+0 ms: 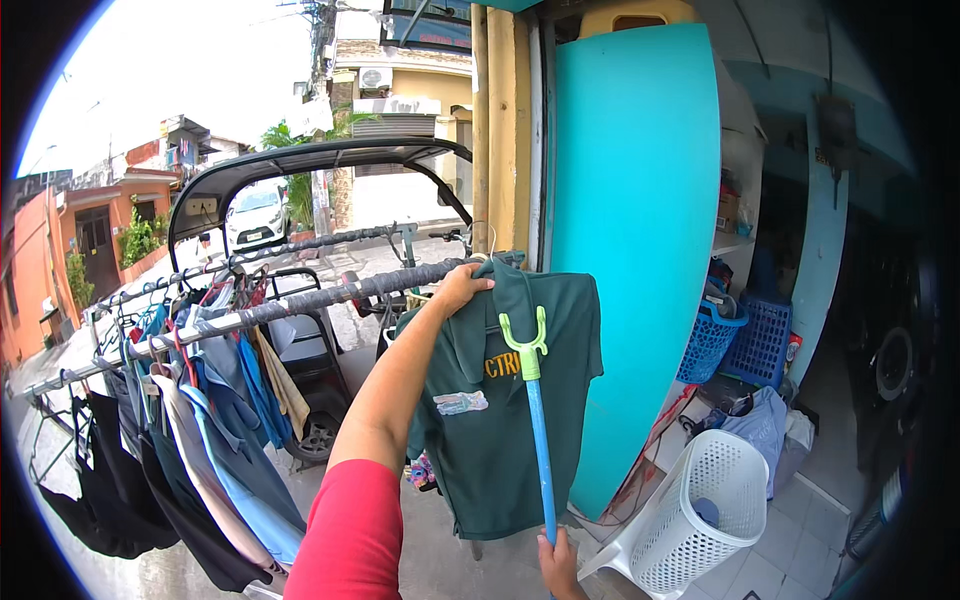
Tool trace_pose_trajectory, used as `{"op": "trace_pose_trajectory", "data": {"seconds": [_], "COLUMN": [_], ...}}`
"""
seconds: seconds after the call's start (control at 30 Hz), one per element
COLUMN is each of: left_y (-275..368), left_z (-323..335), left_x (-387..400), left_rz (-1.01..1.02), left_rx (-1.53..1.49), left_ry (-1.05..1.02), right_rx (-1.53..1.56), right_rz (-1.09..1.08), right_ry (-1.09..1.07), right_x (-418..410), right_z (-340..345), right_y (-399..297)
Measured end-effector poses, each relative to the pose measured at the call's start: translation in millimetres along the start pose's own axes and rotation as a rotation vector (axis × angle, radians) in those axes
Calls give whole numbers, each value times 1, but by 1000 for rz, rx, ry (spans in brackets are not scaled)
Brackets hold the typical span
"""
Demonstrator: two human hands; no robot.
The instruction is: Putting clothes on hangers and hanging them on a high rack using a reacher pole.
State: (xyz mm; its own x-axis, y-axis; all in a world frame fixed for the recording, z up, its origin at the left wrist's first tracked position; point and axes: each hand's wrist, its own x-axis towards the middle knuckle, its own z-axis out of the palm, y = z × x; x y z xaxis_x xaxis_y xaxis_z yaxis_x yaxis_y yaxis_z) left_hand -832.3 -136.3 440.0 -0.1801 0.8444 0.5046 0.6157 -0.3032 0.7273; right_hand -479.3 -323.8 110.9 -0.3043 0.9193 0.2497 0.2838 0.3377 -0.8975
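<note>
A dark green collared shirt [517,442] with yellow lettering on its chest hangs at the right end of the tape-wrapped rail [360,283]. My left hand [459,291] grips it by the collar, right beside the rail. A thin wire hanger hook [493,238] rises above the collar. Low in the view, my right hand [559,561] is closed around a blue pole [541,457]. The pole's light green forked tip [527,346] stands upright in front of the shirt's chest. My left forearm hides part of the shirt's left side.
Shirts and trousers on hangers [225,420] crowd the rail's left part. A turquoise panel [634,225] stands to the right. A white perforated laundry basket [697,517] sits near a white chair, with blue baskets [712,337] behind. A canopied vehicle [300,157] is beyond the rails.
</note>
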Motion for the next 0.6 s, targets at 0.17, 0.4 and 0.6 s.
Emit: {"op": "trace_pose_trajectory", "data": {"seconds": [0.17,0.4,0.6], "left_y": [32,82,107], "left_z": [1,7,-15], "left_x": [2,-23,-49], "left_rz": [118,240,146], "left_rx": [283,552,581], "left_ry": [-34,104,196], "right_rx": [-41,-116,17], "right_rz": [-209,-93,-167], "right_ry": [109,91,64], "right_x": [4,53,62], "right_z": [-1,-5,2], "right_y": [-19,-46,-49]}}
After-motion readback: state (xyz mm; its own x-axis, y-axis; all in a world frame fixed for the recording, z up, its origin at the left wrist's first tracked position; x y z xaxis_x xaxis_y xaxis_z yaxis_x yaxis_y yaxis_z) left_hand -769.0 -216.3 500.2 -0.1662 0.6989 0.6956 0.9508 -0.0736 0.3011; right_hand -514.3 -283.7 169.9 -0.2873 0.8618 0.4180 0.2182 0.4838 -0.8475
